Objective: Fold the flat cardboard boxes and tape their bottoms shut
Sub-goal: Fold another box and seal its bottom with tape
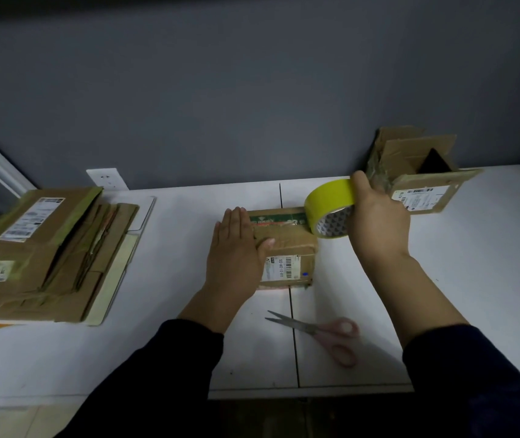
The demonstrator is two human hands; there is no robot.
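Scissors (321, 333) nearest; left hand (236, 248) flat, fingers together, on box (287, 245); right hand (378, 216) fingers clamp tape roll (328, 211).

left hand (236, 251): flat, palm down, fingers extended | right hand (378, 219): raised, fingers curled in grip

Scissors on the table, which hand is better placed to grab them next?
Probably the left hand: it only rests flat on the box, while the right hand grips the tape roll. Scissors lie between the forearms.

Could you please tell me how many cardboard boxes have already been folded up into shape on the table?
2: one box at the centre under the left hand, and one open box at the back right. The stack of flattened boxes remains on the left.
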